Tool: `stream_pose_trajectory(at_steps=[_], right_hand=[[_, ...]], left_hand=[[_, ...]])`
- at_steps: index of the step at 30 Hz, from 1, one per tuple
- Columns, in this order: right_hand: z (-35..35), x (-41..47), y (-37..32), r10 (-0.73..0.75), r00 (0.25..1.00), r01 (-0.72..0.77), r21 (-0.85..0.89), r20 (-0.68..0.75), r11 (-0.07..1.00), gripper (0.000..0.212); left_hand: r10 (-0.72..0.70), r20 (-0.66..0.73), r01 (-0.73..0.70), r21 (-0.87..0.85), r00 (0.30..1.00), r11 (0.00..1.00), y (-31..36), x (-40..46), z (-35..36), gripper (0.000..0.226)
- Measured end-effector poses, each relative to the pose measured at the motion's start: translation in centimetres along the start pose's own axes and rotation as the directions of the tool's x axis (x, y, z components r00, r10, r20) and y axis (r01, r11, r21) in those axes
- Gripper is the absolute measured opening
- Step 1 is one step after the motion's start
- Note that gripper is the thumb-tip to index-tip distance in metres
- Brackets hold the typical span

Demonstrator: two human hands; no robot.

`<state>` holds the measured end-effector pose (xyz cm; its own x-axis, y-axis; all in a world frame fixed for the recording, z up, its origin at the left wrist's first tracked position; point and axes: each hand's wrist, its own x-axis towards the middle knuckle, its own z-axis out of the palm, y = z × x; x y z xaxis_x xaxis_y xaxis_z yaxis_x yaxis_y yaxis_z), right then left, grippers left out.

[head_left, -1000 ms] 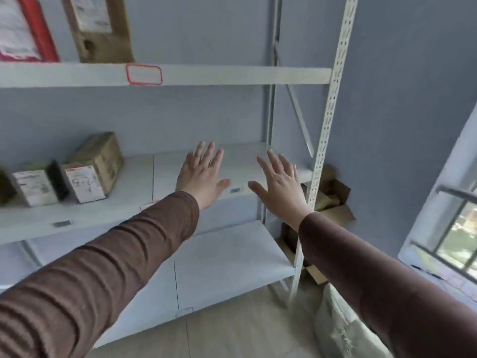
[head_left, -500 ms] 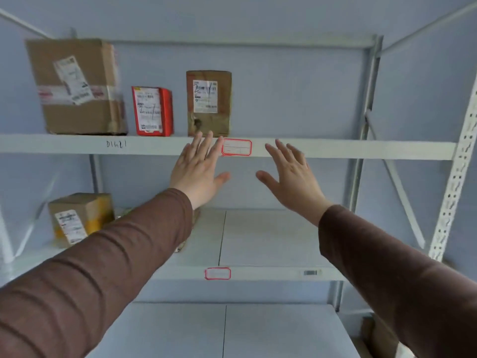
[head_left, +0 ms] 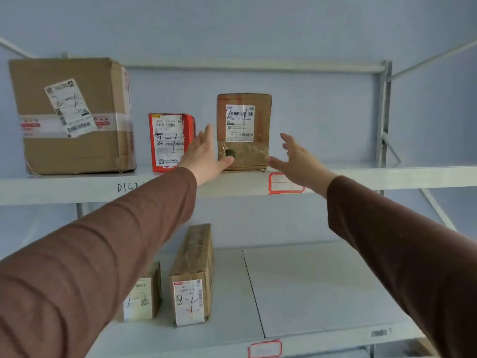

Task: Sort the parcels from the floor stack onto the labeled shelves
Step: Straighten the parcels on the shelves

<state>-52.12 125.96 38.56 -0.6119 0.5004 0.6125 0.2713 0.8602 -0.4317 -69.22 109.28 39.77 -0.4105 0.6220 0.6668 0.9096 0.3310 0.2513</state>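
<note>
A small brown parcel (head_left: 244,117) marked 2-1 stands upright on the upper shelf (head_left: 361,178). My left hand (head_left: 204,153) is open at its left side, thumb touching the parcel's lower front. My right hand (head_left: 296,158) is open just right of the parcel, fingers spread, apart from it. Left of the small parcel stand a red parcel (head_left: 169,142) and a big brown box (head_left: 72,115), both marked 2-1. A red-edged label (head_left: 285,183) sits on the upper shelf's front edge.
On the lower shelf (head_left: 309,285) a long brown parcel (head_left: 192,275) and a smaller parcel (head_left: 142,295) lie at the left, both marked with handwritten codes ending in 2. Another red-edged label (head_left: 264,348) marks its front edge. Grey uprights (head_left: 384,112) frame the rack at the right.
The view has risen from the lower shelves to the upper one. Both open hands have moved up and forward to either side of the small brown parcel.
</note>
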Motion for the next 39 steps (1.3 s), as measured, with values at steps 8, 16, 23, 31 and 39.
stream_pose_trajectory(at_steps=[8, 16, 23, 31, 39], right_hand=[[2.5, 7.3, -0.2, 0.246, 0.967, -0.248, 0.021, 0.069, 0.969, 0.101], [3.9, 10.1, 0.7, 0.187, 0.974, -0.183, -0.046, 0.125, 0.982, 0.058], [4.3, 12.5, 1.7, 0.219, 0.957, -0.204, -0.092, 0.191, 0.975, 0.055], [4.1, 12.2, 1.3, 0.254, 0.947, -0.236, -0.111, 0.197, 0.965, 0.067], [2.9, 7.6, -3.4, -0.089, 0.964, 0.051, -0.155, -0.250, 0.987, 0.071]], left_hand=[[-0.063, 0.241, 0.055, 0.041, 0.968, 0.998, -4.3, 7.3, 1.6, 0.100], [-0.039, 0.287, 0.033, 0.025, 0.957, 0.999, -5.1, 9.8, 3.2, 0.086], [-0.096, 0.297, 0.084, 0.054, 0.950, 0.995, -4.2, 11.7, 4.3, 0.087], [-0.129, 0.318, 0.109, 0.080, 0.939, 0.991, -3.6, 11.3, 4.1, 0.083], [0.147, 0.079, -0.157, 0.142, 0.986, 0.977, -4.3, 3.8, -1.8, 0.081]])
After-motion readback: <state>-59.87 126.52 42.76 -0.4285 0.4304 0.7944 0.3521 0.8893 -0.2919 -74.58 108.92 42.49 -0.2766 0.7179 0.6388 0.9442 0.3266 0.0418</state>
